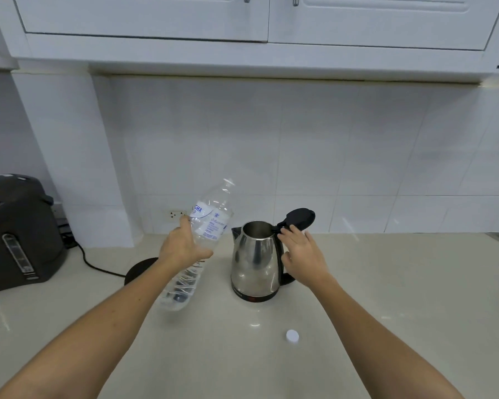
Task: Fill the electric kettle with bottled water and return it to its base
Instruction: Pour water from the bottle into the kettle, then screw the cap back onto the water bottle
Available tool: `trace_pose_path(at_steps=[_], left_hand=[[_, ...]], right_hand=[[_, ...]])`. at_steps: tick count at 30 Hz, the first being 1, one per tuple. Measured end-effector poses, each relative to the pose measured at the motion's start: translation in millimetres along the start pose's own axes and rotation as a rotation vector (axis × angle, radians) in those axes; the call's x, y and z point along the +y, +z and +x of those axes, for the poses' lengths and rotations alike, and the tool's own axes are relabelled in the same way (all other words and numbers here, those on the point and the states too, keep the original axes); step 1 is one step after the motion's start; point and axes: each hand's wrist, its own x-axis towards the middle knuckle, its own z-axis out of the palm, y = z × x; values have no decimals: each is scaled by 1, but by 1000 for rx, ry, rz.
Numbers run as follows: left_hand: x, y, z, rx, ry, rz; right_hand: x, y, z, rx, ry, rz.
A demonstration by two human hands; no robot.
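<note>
While the desk carries everything in play, the order of size runs from the dark dispenser at far left, standing well apart from the work, down to the small parts. The kettle stands upright on the desk itself, off its base, which lies to its left, partly hidden behind the left forearm, with a cord trailing away toward the wall. Its lid is tipped back, leaving the mouth clear. The bottle is clamped in the left hand around its middle, neck slanting up and toward the kettle, with water pooled in its lower end. The right hand hovers with fingers spread, at or just off the handle below the lid hinge; whether it touches I cannot tell, but it grips nothing. The white cap lies on the desk nearer the person.

To pour well, I judge the neck should come over the centre of the mouth before tipping, the right hand should steady the handle, and the tilt should grow slowly so the soft bottle does not glug and splash.
</note>
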Motion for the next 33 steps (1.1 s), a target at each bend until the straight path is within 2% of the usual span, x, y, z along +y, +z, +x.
trace_pose_path(at_steps=[2, 3, 6, 9, 15, 21, 26, 30, 33], left_hand=[[-5, 11, -8, 10, -34, -142], [-7, 18, -12, 19, -44, -204], [-5, 38, -27, 55, -66, -363], [-2, 57, -40, 60, -103, -497], [-5, 93, -69, 52, -124, -666], [-12, 111, -90, 76, -112, -710], [-19, 108, -92, 10, -72, -637], [-27, 106, -95, -34, -52, -600], [-27, 106, -94, -50, -59, -610]], right_hand=[[-3, 14, -19, 9, -3, 96], [-4, 21, -29, -39, 42, 129], [-4, 43, -53, -344, 225, 116], [-3, 64, -73, -602, 324, 39], [-7, 90, -106, -758, 374, 47], [-12, 104, -119, -696, 406, 120], [-15, 98, -108, -647, 442, 177], [-25, 60, -63, -539, 394, 264], [-42, 10, -15, -380, 309, 426]])
